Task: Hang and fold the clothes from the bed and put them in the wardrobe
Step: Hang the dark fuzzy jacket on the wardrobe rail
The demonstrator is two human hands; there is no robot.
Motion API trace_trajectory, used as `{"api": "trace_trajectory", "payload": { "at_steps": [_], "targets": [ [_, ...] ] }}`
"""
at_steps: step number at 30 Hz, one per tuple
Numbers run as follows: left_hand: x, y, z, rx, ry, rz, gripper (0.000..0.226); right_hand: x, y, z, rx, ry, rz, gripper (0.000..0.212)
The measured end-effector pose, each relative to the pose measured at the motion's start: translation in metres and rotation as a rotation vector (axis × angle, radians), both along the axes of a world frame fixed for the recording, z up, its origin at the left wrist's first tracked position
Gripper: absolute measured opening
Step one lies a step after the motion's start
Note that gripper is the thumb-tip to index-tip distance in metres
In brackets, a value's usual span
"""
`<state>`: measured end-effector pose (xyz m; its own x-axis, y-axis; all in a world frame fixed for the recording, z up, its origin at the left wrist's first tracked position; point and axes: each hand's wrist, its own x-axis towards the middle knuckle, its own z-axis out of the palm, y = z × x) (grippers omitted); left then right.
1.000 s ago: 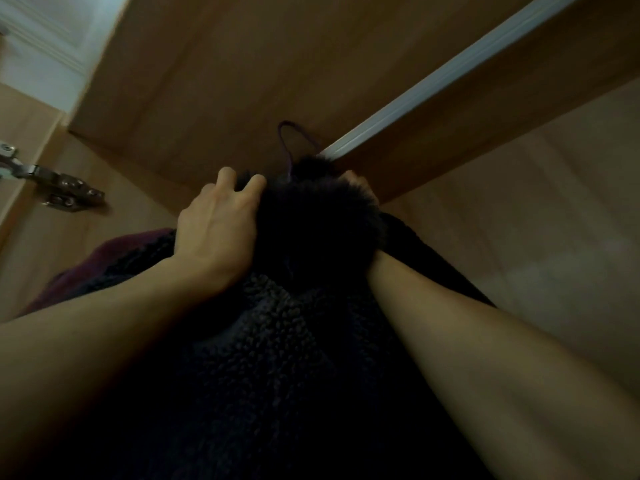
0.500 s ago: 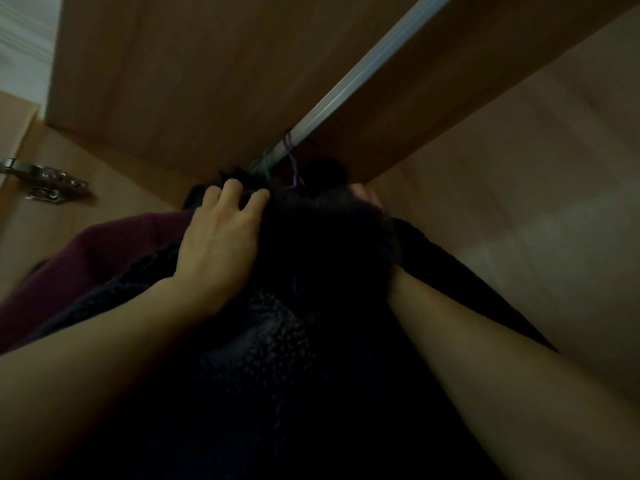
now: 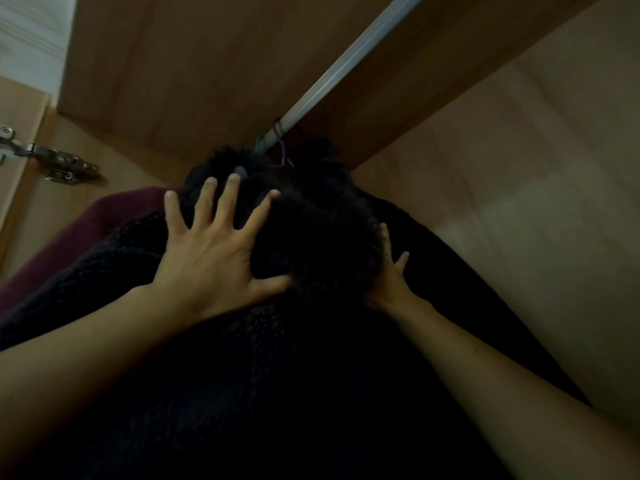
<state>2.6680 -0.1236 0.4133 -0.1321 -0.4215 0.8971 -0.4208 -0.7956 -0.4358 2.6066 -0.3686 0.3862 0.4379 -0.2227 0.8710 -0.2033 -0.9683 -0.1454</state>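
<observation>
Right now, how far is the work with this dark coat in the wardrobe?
Done: the dark coat seems to hang from the rail by a purple hook, beside a maroon garment. In hand: the left hand lies spread against its fur collar, the right hand flat at the other side, neither gripping. Left: let go and fetch more from the bed, which is out of view.

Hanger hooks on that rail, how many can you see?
2: a purple hook over the rail, and a green hook just below-left of it. The dark coat may hide more.
</observation>
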Motion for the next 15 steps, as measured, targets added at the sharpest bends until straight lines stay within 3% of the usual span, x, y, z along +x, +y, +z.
{"api": "trace_trajectory", "payload": {
  "at_steps": [2,9,15],
  "targets": [
    [0.003,0.002,-0.006,0.002,0.002,0.044,0.117,-0.001,-0.003,-0.018,0.020,0.009,-0.071,0.094],
    [0.024,-0.002,-0.007,0.016,0.020,0.215,0.130,0.022,-0.006,-0.022,0.069,-0.069,0.067,0.103],
    [0.060,-0.001,0.001,0.039,0.078,0.337,0.126,0.059,-0.002,-0.011,0.131,-0.043,0.189,0.099]
  ]
}}
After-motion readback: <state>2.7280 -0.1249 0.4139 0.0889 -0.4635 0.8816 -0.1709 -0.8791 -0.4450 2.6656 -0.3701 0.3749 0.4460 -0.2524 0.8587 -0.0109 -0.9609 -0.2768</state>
